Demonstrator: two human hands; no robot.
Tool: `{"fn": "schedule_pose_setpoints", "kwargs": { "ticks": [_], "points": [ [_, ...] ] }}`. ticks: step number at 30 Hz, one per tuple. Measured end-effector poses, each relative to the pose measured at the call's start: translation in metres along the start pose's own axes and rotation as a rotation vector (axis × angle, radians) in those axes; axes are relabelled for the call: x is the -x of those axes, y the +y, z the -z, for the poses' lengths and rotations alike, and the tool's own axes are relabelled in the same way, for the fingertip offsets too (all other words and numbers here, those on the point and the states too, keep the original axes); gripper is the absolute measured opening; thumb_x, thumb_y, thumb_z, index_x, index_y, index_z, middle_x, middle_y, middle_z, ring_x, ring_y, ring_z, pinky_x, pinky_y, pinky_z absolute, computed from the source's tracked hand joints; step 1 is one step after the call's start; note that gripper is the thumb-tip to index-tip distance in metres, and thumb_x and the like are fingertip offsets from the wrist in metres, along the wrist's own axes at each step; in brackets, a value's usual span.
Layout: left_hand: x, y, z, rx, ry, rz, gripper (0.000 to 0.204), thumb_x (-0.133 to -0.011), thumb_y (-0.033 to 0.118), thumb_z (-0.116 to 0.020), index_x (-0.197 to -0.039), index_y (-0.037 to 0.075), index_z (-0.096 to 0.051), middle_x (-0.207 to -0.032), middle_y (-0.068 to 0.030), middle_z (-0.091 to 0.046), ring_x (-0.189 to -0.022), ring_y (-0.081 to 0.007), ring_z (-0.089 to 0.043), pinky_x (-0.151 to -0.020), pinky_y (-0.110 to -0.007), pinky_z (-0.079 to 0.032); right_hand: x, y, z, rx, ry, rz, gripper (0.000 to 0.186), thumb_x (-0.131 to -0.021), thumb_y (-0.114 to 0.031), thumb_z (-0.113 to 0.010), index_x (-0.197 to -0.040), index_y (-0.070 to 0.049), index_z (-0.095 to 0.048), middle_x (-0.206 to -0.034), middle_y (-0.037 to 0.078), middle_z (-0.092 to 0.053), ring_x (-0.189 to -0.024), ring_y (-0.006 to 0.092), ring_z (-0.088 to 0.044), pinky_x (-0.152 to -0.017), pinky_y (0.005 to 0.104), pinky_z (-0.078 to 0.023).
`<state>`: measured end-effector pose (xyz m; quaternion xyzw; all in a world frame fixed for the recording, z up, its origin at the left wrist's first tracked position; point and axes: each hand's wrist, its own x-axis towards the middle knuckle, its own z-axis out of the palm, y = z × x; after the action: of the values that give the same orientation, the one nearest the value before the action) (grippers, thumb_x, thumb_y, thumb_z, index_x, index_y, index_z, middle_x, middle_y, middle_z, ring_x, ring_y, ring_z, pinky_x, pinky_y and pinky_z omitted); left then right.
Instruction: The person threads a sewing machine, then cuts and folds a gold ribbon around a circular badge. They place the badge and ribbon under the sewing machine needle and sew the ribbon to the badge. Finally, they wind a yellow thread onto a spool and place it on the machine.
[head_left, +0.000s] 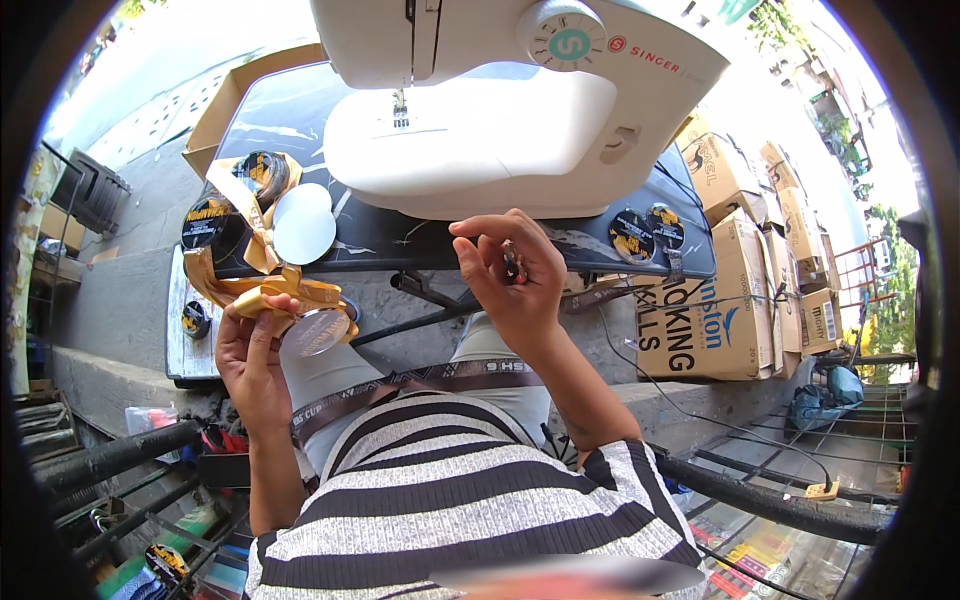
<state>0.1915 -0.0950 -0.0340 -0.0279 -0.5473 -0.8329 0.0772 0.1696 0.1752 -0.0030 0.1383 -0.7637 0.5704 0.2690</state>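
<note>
My left hand point(250, 350) pinches a gold ribbon point(285, 295) with a round silvery medal point(315, 332) hanging beside the fingertips, just below the table's front left. My right hand point(510, 280) is raised before the white sewing machine point(470, 150), fingers curled around a small dark object with a reddish bit point(514, 268) that I cannot make out, perhaps a small tool. More gold ribbons point(255, 240) lie on the left of the table, with black-and-yellow discs point(205, 222) and a plain white disc point(305, 220). Two more printed discs point(633, 235) lie at the right.
The dark marbled table point(390, 240) stands over a grey floor. Stacked cardboard boxes point(735, 190) and a blue bag point(825, 400) are at the right, with a cable point(690, 410) running past. Black metal bars point(800, 500) flank me, and a brown strap point(430, 375) crosses my lap.
</note>
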Motion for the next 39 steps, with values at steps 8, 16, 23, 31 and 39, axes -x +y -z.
{"fn": "schedule_pose_setpoints", "kwargs": {
  "ticks": [8, 16, 23, 31, 39],
  "points": [
    [0.006, 0.003, -0.001, -0.111, -0.063, -0.034, 0.017, -0.096, 0.004, -0.057, -0.112, -0.001, -0.058, -0.103, -0.0132, -0.07, -0.099, -0.0204, -0.068, -0.093, -0.034, -0.052, -0.068, -0.005, 0.052, 0.533, 0.292, 0.541, 0.048, -0.067, -0.011, -0.088, -0.111, -0.009, -0.068, -0.1, 0.004, -0.056, -0.066, 0.0059, -0.048, -0.047, 0.0198, -0.037],
    [0.008, 0.0, -0.017, -0.1, -0.042, -0.026, 0.013, -0.095, 0.004, -0.059, -0.106, -0.002, -0.061, -0.097, -0.0135, -0.071, -0.092, -0.0192, -0.068, -0.09, -0.032, -0.05, -0.138, -0.003, 0.045, 0.189, 0.215, 0.654, 0.066, -0.063, -0.007, -0.092, -0.119, -0.002, -0.057, -0.108, 0.005, -0.061, -0.053, -0.0015, -0.034, -0.043, 0.0123, -0.029],
    [0.01, 0.007, -0.004, -0.141, 0.004, -0.039, 0.012, -0.095, 0.002, -0.058, -0.105, -0.003, -0.061, -0.097, -0.0136, -0.071, -0.092, -0.019, -0.068, -0.089, -0.032, -0.05, -0.141, -0.018, 0.053, 0.457, 0.161, 0.656, 0.062, -0.064, -0.005, -0.091, -0.117, -0.004, -0.058, -0.104, 0.004, -0.063, -0.055, -0.0021, -0.04, -0.044, 0.0122, -0.033],
    [0.009, -0.002, -0.009, -0.102, -0.026, -0.024, 0.012, -0.095, 0.003, -0.058, -0.105, -0.003, -0.061, -0.096, -0.0136, -0.071, -0.091, -0.0186, -0.068, -0.09, -0.032, -0.05, -0.14, 0.002, 0.052, 0.333, 0.229, 0.665, 0.055, -0.064, -0.006, -0.09, -0.112, -0.006, -0.063, -0.106, 0.006, -0.064, -0.062, 0.0002, -0.054, -0.047, 0.0123, -0.044],
    [0.006, -0.002, -0.009, -0.138, -0.039, -0.023, 0.011, -0.095, 0.003, -0.058, -0.104, -0.002, -0.061, -0.096, -0.0132, -0.071, -0.091, -0.0182, -0.068, -0.09, -0.034, -0.051, -0.142, -0.007, 0.069, 0.519, 0.145, 0.735, 0.056, -0.066, -0.005, -0.088, -0.117, -0.01, -0.068, -0.115, 0.006, -0.059, -0.071, 0.0043, -0.062, -0.048, 0.0144, -0.05]
  ]
}}
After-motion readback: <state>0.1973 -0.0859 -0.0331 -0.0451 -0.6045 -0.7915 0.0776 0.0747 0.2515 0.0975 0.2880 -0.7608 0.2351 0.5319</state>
